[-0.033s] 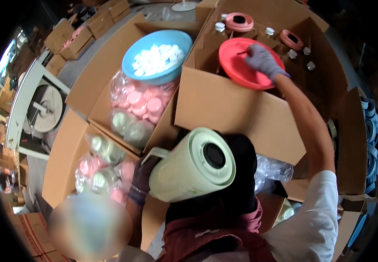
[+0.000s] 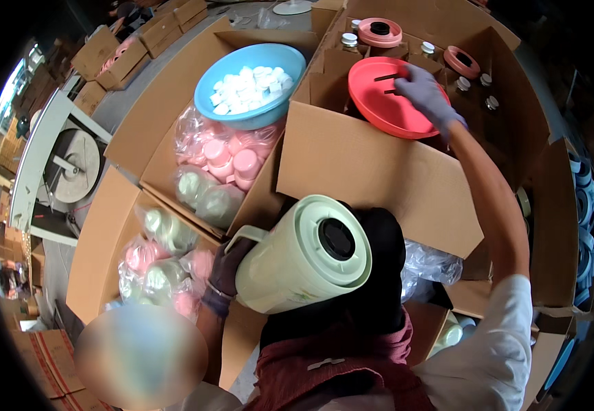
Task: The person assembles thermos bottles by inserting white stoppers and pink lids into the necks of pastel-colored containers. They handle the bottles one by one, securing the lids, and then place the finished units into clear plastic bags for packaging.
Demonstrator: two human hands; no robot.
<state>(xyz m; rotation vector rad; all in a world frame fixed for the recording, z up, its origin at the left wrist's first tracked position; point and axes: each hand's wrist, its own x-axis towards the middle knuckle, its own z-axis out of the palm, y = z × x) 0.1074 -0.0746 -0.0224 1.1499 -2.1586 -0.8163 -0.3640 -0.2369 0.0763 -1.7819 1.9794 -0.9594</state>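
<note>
A pale green thermos jug [image 2: 276, 270] with a black round piece in its top leans across my lap, its top tilted to the right. My gloved left hand [image 2: 229, 268] is closed around its handle side, partly hidden behind the jug. Over a shallow red dish [image 2: 369, 103] on the big carton, my grey-gloved right hand [image 2: 420, 92] pinches a small dark piece with two thin prongs [image 2: 386, 78] pointing left. The rest of that piece is hidden by my fingers.
A blue basin [image 2: 208, 89] of white caps [image 2: 250, 88] sits above bagged pink cups [image 2: 245, 163]. Another carton holds pink and green bagged cups [image 2: 163, 277]. White-capped bottles [image 2: 463, 83] and pink rings [image 2: 380, 31] fill the far carton. Blue handles [image 2: 586, 226] lie at right.
My right hand has drawn slightly right from the middle of the red dish, and the two dark prongs now show clearly in its fingers. The jug has barely moved.
</note>
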